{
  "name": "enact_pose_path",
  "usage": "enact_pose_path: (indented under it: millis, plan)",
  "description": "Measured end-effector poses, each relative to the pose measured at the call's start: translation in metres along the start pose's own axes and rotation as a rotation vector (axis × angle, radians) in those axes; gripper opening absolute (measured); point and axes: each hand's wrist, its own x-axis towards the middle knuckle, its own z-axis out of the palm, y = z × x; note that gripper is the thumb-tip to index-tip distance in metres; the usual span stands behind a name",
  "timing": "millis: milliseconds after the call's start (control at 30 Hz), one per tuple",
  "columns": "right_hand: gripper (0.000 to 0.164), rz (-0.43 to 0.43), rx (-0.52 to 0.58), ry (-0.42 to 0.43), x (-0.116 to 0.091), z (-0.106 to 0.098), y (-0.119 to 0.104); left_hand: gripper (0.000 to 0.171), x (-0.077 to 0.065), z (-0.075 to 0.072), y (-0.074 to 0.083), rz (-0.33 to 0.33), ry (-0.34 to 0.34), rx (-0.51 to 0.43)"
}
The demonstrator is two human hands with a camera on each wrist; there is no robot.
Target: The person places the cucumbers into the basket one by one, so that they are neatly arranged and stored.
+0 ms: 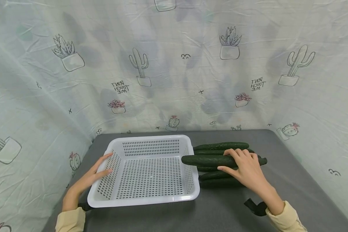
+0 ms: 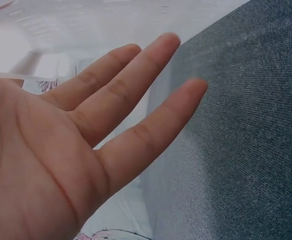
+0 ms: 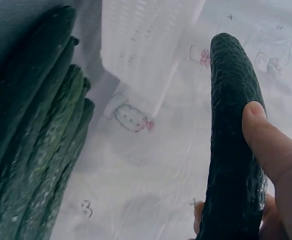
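Note:
My right hand [image 1: 246,167] grips a long dark green cucumber [image 1: 207,160], with the thumb on its near side and fingers over the top. This cucumber lies crosswise above other cucumbers [image 1: 220,146], its left tip overlapping the right rim of a white plastic basket [image 1: 145,202]. In the right wrist view the held cucumber [image 3: 235,130] stands apart from the pile [image 3: 41,130]. At the basket's left rim rests my left hand [image 1: 90,176], thumb and one finger reaching over it. Its other fingers [image 2: 131,95] are straight and spread in the left wrist view. The basket holds nothing.
A grey cloth-covered table [image 1: 150,219] carries the basket and the cucumbers. Patterned curtain fabric [image 1: 174,87] hangs behind and along both sides. Each wrist has a black strap [image 1: 256,207] near a pale yellow sleeve [image 1: 287,217].

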Motion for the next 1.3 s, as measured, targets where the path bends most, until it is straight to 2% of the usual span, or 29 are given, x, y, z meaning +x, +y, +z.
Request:
enact_pose_path:
  millis: [333,567,767,1133,1300]
  plan:
    - [0.050,-0.041,0.023,-0.055,0.022,0.008,-0.022,0.068,-0.001,0.001,0.001,-0.068,0.011,-0.025]
    - [0.051,-0.045,0.040,-0.099,0.036,0.016,-0.039,0.069,0.002,0.001,0.003,-0.016,0.005,-0.010]
    - [0.050,-0.058,0.044,-0.136,0.046,0.022,-0.054,0.069,0.000,0.002,0.001,-0.017,0.010,-0.017]
    - [0.048,-0.063,0.059,-0.206,0.059,0.024,-0.078,0.067,0.001,0.003,-0.001,-0.063,0.029,-0.025]
    - [0.048,-0.069,0.080,-0.219,0.067,0.025,-0.091,0.068,-0.001,0.003,0.000,-0.033,0.010,-0.033]
